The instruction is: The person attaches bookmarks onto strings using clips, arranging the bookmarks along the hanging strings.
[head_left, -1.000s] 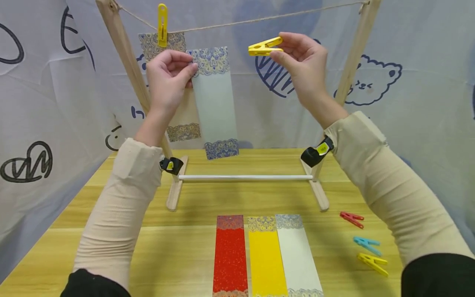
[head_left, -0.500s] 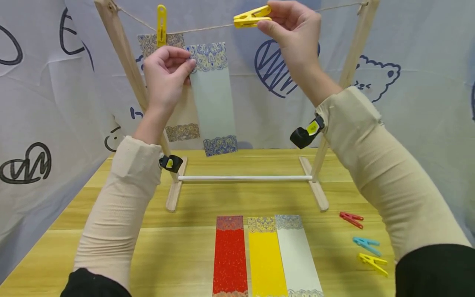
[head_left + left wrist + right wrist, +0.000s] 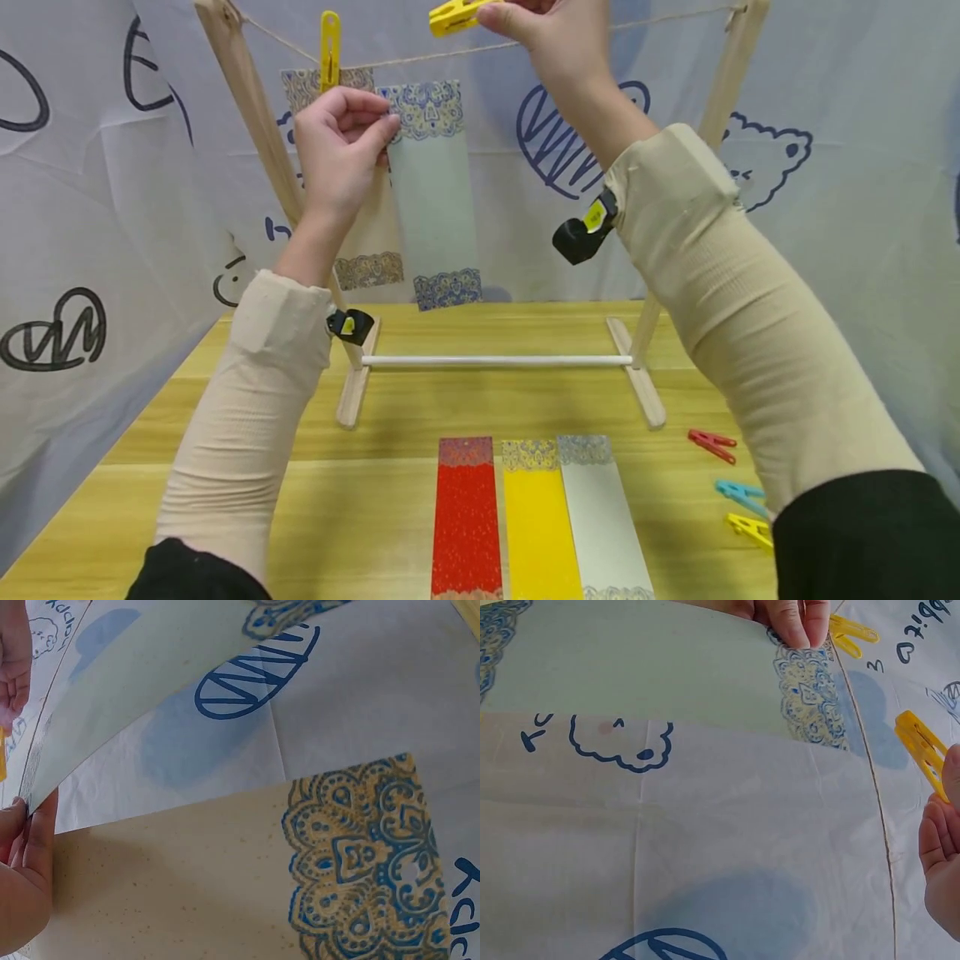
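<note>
One pale-green card, long axis near-vertical.

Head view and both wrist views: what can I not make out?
Head view: the top edge cuts off part of the right hand.
Head view: the left hand and pale green paper strip hide part of the beige paper strip.
Head view: the beige-and-black right sleeve hides part of the lowest yellow plastic clothespin.
Right wrist view: the right hand hides one end of the held yellow plastic clothespin.
</note>
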`<state>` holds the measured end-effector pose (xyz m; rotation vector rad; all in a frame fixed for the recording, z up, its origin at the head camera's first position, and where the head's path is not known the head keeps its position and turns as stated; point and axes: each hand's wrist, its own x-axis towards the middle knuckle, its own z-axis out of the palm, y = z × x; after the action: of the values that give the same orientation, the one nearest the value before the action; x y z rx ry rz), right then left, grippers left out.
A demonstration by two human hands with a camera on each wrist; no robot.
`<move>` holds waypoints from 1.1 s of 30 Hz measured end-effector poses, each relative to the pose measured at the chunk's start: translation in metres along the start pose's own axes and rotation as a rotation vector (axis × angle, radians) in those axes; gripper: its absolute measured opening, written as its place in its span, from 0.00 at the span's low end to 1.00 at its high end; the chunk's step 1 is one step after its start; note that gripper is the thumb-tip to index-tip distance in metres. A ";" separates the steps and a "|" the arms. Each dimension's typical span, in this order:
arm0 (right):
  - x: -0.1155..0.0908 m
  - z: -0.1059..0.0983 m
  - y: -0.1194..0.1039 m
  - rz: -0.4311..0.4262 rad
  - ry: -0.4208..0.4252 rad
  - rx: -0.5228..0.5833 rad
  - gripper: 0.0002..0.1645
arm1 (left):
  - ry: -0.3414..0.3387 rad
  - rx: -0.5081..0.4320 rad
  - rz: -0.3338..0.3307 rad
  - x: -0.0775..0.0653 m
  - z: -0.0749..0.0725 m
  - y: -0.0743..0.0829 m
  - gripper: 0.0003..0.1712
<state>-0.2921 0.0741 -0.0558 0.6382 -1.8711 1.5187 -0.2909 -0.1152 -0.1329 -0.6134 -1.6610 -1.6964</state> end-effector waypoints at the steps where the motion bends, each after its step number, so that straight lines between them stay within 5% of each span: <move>1: 0.002 0.002 -0.001 0.004 -0.001 -0.029 0.18 | 0.001 0.004 0.001 0.000 0.000 0.000 0.05; 33: 0.009 0.015 0.004 -0.035 -0.105 -0.243 0.14 | 0.002 0.074 0.004 0.007 0.004 -0.003 0.04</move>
<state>-0.3034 0.0601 -0.0539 0.6426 -2.0718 1.2313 -0.2980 -0.1126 -0.1299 -0.5793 -1.7124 -1.6242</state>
